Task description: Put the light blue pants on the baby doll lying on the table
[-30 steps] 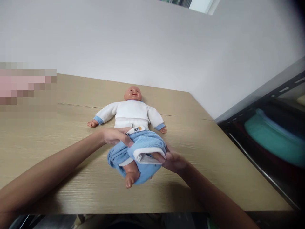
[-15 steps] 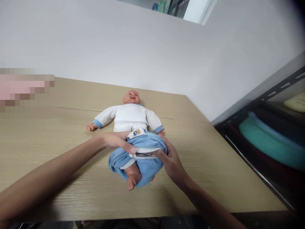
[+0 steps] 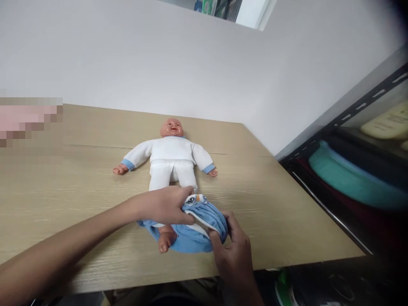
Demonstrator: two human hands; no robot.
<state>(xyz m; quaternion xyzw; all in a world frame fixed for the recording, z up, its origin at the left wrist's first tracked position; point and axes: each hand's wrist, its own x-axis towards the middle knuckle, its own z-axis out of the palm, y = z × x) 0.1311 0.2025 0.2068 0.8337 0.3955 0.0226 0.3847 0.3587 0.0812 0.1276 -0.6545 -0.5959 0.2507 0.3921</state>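
Observation:
A baby doll [image 3: 170, 158] in a white top with blue cuffs lies on its back on the wooden table [image 3: 79, 182], head pointing away from me. Blue fleece trousers [image 3: 194, 227] are bunched around its lower legs, and one bare foot [image 3: 164, 243] sticks out of them. My left hand [image 3: 165, 206] is closed on the waistband at the left side. My right hand [image 3: 231, 246] pinches the bunched cloth on the right. The doll's white thighs show above the trousers.
A white wall runs behind the table. At the right stands a dark metal shelf [image 3: 318, 140] holding a teal basin [image 3: 350, 180] and a pale yellow thing [image 3: 387, 123]. A blurred pink patch [image 3: 27, 121] lies at the table's far left.
Both hands have drawn the blue trousers down from the doll's waist toward its feet, baring the white thighs. The camera has shifted a little.

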